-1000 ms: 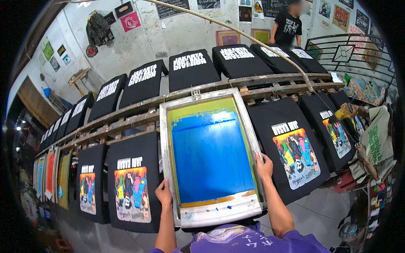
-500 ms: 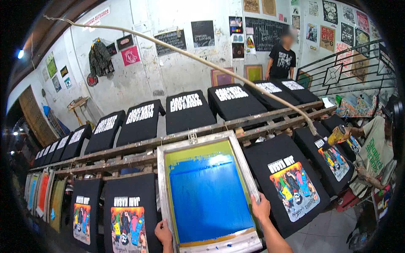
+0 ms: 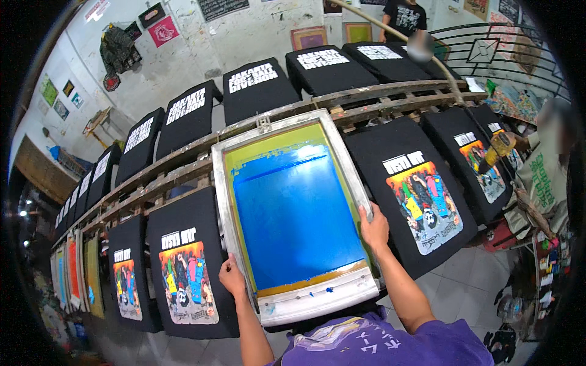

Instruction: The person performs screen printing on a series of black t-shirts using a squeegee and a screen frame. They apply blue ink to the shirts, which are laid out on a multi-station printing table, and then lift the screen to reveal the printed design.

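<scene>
In front of me lies a silkscreen printing frame with a pale, worn rim. Blue ink covers most of its mesh, and a yellow-green border shows along the top and sides. My left hand is closed on the frame's left side near the lower corner. On the opposite side my right hand grips the rim, thumb on top. Whatever lies under the screen is hidden. Beside it on the right is a black T-shirt with a colourful print; another printed black T-shirt lies to its left.
Wooden rails run behind the frame. Beyond them stands a row of black shirts with white lettering. At the right, a co-worker holds a yellow heat-gun-like tool over a shirt. Several used screens stand at far left. Another person stands behind.
My view has tipped downward, so the scene sits higher and my purple shirt shows. Both hands still hold the frame. The co-worker's tool has shifted slightly over the shirts.
</scene>
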A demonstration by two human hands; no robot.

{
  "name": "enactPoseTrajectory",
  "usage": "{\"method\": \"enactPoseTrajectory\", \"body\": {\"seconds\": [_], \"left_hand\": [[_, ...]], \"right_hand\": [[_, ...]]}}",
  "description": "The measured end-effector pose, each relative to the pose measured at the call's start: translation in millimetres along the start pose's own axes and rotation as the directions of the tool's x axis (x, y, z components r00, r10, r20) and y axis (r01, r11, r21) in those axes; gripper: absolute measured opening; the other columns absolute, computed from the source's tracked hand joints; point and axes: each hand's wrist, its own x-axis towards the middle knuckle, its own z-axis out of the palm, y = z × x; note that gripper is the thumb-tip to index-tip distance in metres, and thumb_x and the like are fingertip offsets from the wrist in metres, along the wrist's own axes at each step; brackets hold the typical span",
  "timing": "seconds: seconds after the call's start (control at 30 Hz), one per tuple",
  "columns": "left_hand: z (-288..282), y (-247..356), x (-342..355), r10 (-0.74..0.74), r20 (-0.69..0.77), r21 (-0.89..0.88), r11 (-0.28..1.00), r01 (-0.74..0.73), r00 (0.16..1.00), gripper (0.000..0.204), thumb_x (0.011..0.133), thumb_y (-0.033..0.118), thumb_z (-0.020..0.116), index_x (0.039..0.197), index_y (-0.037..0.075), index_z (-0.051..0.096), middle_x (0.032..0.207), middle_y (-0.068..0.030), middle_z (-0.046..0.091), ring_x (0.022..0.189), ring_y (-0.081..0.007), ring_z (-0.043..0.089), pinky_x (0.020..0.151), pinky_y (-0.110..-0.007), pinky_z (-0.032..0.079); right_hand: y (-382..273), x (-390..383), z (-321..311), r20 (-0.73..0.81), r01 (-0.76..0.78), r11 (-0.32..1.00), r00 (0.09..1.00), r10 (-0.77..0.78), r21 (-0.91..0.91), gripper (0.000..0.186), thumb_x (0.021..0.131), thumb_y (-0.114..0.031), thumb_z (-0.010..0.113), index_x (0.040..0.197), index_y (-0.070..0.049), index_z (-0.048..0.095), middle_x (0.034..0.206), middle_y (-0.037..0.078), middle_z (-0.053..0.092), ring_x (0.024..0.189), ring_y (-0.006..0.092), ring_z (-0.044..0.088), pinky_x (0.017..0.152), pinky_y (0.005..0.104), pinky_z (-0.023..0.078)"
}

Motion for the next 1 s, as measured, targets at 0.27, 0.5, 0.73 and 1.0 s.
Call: {"method": "enactPoseTrajectory", "body": {"seconds": [0.27,0.5,0.73,1.0], "left_hand": [[9.9,-12.4,8.7,0.082,-0.026,-0.070,0.994,-0.084,0.996,0.050,0.094,0.045,0.066,0.090,-0.004,0.073,0.077,-0.0139,0.071,0.070,-0.0242,0.065,0.067,-0.037,0.049],[12.6,-15.4,12.8,0.002,0.070,-0.013,1.000,-0.001,0.998,0.055,0.094,0.050,0.063,0.092,-0.003,0.074,0.080,-0.0167,0.071,0.074,-0.0294,0.066,0.071,-0.042,0.049],[14.5,-28.2,20.6,0.024,0.087,-0.030,0.999,-0.021,0.996,0.058,0.093,0.052,0.062,0.093,-0.005,0.073,0.082,-0.0177,0.071,0.076,-0.0301,0.067,0.073,-0.041,0.050],[11.9,-20.1,16.5,0.040,0.099,-0.011,0.999,-0.039,0.994,0.061,0.094,0.055,0.059,0.091,-0.004,0.073,0.081,-0.0184,0.071,0.076,-0.0314,0.067,0.074,-0.043,0.050]], "right_hand": [[14.6,15.0,10.9,0.078,-0.027,0.999,0.997,0.030,-0.037,0.056,0.104,-0.045,0.035,0.105,0.001,0.068,0.100,0.031,0.067,0.100,0.0513,0.062,0.089,0.0562,0.047],[33.3,27.9,9.0,0.121,0.122,0.971,0.988,-0.098,-0.204,0.061,0.105,-0.044,0.033,0.089,0.004,0.068,0.091,0.033,0.066,0.092,0.0517,0.062,0.085,0.0583,0.047],[24.9,22.4,8.5,-0.009,0.105,0.990,0.994,-0.106,-0.094,0.058,0.103,-0.042,0.038,0.090,0.004,0.070,0.092,0.033,0.066,0.093,0.0515,0.062,0.084,0.0557,0.048],[19.9,12.9,2.6,-0.048,0.045,0.996,0.998,-0.048,-0.080,0.055,0.101,-0.043,0.043,0.093,0.003,0.072,0.093,0.032,0.067,0.092,0.0505,0.064,0.086,0.0549,0.049]]}}
